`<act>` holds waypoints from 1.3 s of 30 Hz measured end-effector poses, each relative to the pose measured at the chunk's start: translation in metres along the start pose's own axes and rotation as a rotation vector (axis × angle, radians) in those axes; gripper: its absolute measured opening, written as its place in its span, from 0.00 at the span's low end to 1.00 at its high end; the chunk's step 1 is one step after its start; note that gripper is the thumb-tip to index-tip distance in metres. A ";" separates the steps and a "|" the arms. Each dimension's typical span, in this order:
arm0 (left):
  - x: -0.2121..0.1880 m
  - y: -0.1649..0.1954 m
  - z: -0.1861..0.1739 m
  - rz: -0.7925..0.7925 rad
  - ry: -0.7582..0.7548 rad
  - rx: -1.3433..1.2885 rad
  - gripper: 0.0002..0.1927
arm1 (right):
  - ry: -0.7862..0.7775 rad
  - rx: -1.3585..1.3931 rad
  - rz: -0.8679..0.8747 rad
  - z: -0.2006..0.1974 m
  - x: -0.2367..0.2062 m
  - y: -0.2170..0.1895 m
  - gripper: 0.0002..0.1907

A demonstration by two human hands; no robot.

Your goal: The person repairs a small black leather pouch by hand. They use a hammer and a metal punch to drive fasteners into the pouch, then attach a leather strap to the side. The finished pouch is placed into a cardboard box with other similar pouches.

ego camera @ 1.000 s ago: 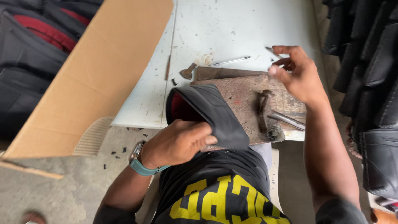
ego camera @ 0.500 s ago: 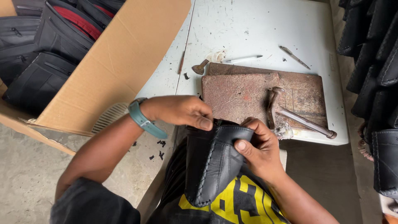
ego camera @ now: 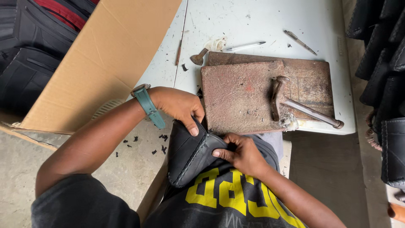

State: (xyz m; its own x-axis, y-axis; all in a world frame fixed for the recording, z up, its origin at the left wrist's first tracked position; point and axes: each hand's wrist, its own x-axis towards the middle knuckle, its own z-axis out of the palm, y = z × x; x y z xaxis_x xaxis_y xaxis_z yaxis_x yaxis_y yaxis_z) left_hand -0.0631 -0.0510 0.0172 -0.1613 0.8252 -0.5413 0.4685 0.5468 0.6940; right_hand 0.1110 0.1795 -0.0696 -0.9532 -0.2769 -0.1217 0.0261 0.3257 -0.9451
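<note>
Black leather piece (ego camera: 190,158) lies on the lap just below the worktop (ego camera: 253,25) edge, long axis diagonal, top end toward the worktop. Left hand (ego camera: 179,105) pinches its top edge; right hand (ego camera: 240,154) pinches its right edge. Hammer (ego camera: 295,105) rests on rusty plate (ego camera: 240,95).

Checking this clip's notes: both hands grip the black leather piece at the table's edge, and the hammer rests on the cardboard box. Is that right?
Not quite. In the head view the hammer rests on the rusty metal slab on the white table, not on the cardboard box. Left hand and right hand do grip the black leather piece.
</note>
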 end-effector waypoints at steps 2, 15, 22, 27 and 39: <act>0.008 -0.013 0.005 0.013 0.044 0.021 0.24 | 0.024 -0.079 0.025 -0.003 0.001 0.005 0.18; -0.015 0.070 0.042 -0.055 0.579 0.247 0.54 | 0.270 -0.457 -0.062 -0.005 -0.005 -0.007 0.23; -0.041 0.080 0.128 0.139 1.007 0.289 0.28 | 0.229 -0.517 -0.254 -0.019 0.021 -0.010 0.21; -0.030 0.054 0.156 0.310 1.165 0.333 0.23 | 0.144 -0.419 -0.234 -0.027 0.018 -0.008 0.19; -0.011 0.032 0.106 0.321 0.959 0.224 0.17 | 0.107 -0.397 -0.026 -0.035 0.038 -0.031 0.22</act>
State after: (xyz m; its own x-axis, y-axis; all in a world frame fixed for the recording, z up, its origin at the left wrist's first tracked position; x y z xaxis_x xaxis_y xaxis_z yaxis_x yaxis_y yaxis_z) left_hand 0.0460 -0.0574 -0.0048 -0.5784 0.7470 0.3277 0.7468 0.3234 0.5811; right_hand 0.0629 0.1905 -0.0341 -0.9784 -0.2013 -0.0472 -0.0972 0.6493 -0.7543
